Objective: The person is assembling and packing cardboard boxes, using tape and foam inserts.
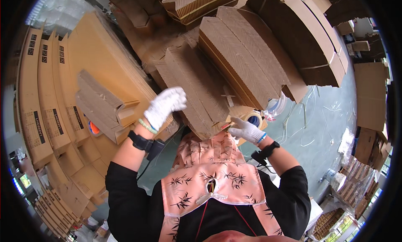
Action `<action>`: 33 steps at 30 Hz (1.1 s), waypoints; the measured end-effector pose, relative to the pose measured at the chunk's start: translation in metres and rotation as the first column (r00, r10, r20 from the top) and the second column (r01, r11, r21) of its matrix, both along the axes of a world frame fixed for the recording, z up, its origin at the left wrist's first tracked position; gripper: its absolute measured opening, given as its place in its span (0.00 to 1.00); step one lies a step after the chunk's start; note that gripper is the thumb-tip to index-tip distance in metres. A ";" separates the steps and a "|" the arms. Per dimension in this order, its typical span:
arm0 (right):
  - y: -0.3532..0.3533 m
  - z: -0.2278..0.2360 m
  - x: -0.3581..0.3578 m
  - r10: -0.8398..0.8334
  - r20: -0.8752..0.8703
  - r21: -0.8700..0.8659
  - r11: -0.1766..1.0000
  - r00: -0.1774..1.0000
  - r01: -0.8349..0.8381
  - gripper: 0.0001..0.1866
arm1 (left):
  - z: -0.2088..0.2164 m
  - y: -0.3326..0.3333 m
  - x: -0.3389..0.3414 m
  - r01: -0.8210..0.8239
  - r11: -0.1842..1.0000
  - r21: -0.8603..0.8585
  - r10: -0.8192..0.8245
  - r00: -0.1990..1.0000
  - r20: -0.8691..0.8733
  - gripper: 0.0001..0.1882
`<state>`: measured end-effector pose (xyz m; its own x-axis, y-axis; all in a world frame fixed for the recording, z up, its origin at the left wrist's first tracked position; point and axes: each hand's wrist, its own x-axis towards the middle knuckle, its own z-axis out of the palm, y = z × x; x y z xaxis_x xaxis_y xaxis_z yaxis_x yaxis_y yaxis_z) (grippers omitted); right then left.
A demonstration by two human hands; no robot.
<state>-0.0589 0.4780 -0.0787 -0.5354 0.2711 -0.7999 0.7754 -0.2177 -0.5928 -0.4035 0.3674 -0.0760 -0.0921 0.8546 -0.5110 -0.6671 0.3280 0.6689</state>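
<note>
In front of me lies a stack of folded brown cardboard pieces (194,89), its ridged edges facing up and its near end close to my apron. My left hand (167,106), in a white glove, is at the stack's left side with its fingers bent together. Whatever may be between those fingers is hidden. By the stack's near right corner is my right hand (248,131), also gloved, with thumb and fingers apart. Rolls of tape (253,119) sit just beyond it. A second, taller bundle of folded cardboard (247,53) stands behind and to the right.
Flat cardboard sheets (104,66) are piled at left, with a smaller folded cardboard bundle (98,101) on them. Large strapped cartons (310,36) stand at far right. Loose strips of strapping (293,126) litter the green floor (322,145). Clear plastic-wrapped goods (56,11) are at far left.
</note>
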 end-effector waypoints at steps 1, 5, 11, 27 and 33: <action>-0.008 -0.012 -0.005 -0.143 -0.071 -0.057 0.989 0.987 0.139 0.36 | 0.004 0.006 -0.007 -0.110 0.994 0.007 0.110 0.991 -0.081 0.19; -0.011 -0.040 -0.037 -0.304 -0.022 -0.376 0.885 0.953 0.274 0.33 | 0.013 0.037 -0.013 -0.323 0.946 -0.029 0.274 0.843 -0.463 0.26; -0.022 -0.064 -0.048 -0.507 -0.152 -0.277 0.846 0.849 0.456 0.32 | -0.005 0.039 -0.015 -0.387 0.899 -0.205 0.271 0.859 -0.435 0.33; 0.032 -0.052 -0.137 -0.739 -0.195 -0.550 0.627 0.645 0.552 0.34 | -0.001 0.108 -0.052 -0.374 0.923 -0.088 0.253 0.763 -0.594 0.28; 0.053 -0.036 -0.141 -0.676 -0.106 -0.442 0.689 0.729 0.575 0.38 | -0.011 0.111 -0.064 -0.420 0.906 -0.049 0.326 0.768 -0.551 0.26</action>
<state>-0.1998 0.5311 -0.1145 -0.5321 0.3399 -0.7755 0.2200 -0.8289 -0.5143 -0.4674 0.4784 -0.0873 -0.6765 0.6069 -0.4171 -0.3269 0.2601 0.9086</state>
